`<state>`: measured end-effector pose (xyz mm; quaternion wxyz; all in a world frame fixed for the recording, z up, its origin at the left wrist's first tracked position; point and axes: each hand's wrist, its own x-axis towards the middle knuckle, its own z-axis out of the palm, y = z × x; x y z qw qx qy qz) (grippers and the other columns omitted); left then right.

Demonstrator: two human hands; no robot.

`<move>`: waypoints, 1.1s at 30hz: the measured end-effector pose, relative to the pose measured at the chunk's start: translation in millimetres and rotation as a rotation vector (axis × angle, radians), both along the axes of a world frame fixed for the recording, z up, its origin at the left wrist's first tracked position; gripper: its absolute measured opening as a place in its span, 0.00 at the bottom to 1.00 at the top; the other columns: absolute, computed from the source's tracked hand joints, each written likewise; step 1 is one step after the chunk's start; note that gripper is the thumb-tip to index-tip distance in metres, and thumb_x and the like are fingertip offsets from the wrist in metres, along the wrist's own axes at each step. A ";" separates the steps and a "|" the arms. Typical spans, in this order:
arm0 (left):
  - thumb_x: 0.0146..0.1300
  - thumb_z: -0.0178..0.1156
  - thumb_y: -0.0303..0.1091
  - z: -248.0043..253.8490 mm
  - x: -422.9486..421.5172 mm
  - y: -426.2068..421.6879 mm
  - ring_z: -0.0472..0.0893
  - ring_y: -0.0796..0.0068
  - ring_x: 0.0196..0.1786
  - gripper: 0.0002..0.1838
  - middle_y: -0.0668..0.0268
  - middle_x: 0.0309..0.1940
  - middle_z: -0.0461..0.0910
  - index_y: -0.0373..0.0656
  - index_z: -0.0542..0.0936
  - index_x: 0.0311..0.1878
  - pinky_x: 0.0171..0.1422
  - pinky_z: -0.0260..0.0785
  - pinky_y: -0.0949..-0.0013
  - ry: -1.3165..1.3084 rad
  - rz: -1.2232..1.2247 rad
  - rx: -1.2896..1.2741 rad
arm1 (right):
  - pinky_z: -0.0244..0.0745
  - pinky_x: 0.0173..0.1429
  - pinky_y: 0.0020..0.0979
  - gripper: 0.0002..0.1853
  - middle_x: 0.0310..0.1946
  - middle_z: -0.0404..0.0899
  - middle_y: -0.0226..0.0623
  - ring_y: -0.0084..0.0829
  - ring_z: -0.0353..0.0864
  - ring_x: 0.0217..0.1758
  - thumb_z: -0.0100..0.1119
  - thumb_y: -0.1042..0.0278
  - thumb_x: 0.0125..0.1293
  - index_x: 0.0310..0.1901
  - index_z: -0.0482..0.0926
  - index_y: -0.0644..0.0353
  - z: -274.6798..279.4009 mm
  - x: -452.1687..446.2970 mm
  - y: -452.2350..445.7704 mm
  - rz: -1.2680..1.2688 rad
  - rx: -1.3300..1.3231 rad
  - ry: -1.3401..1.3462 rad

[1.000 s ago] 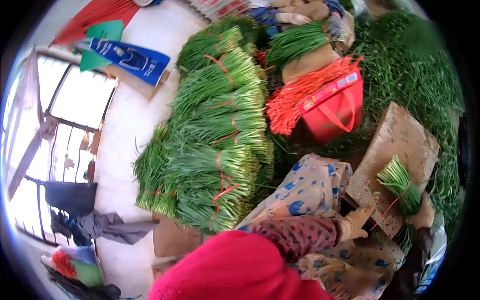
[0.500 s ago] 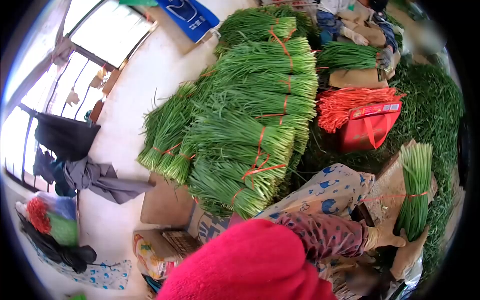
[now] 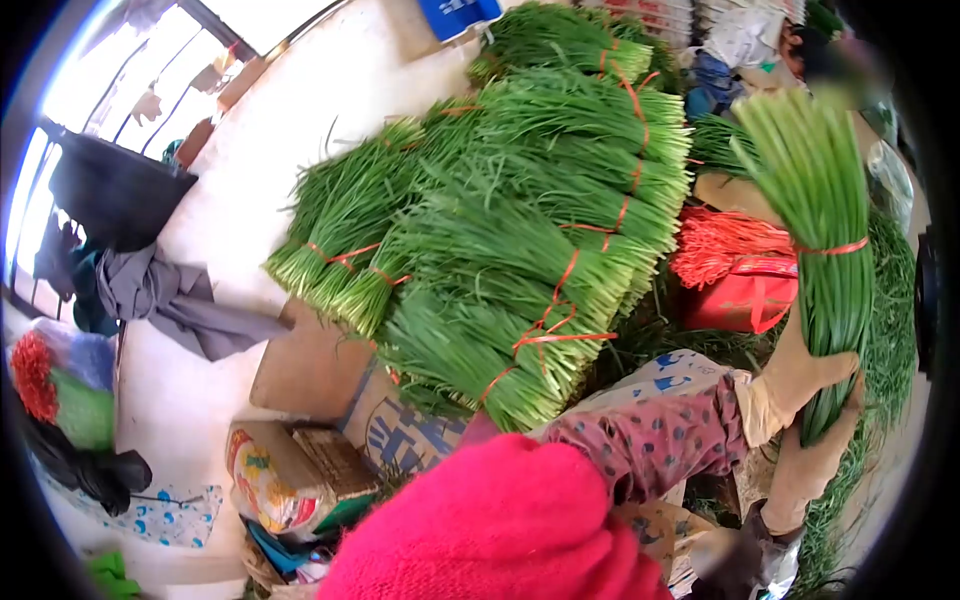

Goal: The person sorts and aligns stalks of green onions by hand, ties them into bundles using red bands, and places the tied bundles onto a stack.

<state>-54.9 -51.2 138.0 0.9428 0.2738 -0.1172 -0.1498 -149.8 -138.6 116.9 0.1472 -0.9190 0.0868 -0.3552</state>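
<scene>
A large bunch of green stalks (image 3: 835, 190) with a red tie round its middle stands raised at the right, pale ends up. My left hand (image 3: 800, 375), in a tan glove below a dotted sleeve, is closed round its leafy lower part, thumb across the front. Lower down, my right hand (image 3: 820, 450), also in a tan glove, wraps the bunch's bottom end from the side. Behind the bunch, a red bag (image 3: 735, 300) holds many red ties (image 3: 730, 245). The board under my hands is mostly hidden.
A big pile of tied green bunches (image 3: 530, 210) fills the centre. Loose greens (image 3: 890, 320) lie at the far right. A co-worker's blue sleeve (image 3: 712, 80) shows at the top. Cardboard (image 3: 310, 360) and an open box (image 3: 335, 460) are at the lower left.
The bunch has come up off the board, first turned pale ends up, then raised higher. My left hand has moved from beside the board onto the bunch. The view has shifted too.
</scene>
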 end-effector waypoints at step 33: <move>0.58 0.59 0.65 -130.0 167.4 531.2 0.77 0.56 0.52 0.44 0.57 0.60 0.75 0.43 0.63 0.68 0.65 0.67 0.53 1.209 1.507 0.528 | 0.73 0.44 0.40 0.16 0.34 0.81 0.49 0.46 0.81 0.38 0.60 0.68 0.55 0.46 0.76 0.66 -159.7 -110.6 -77.8 -0.124 0.417 1.100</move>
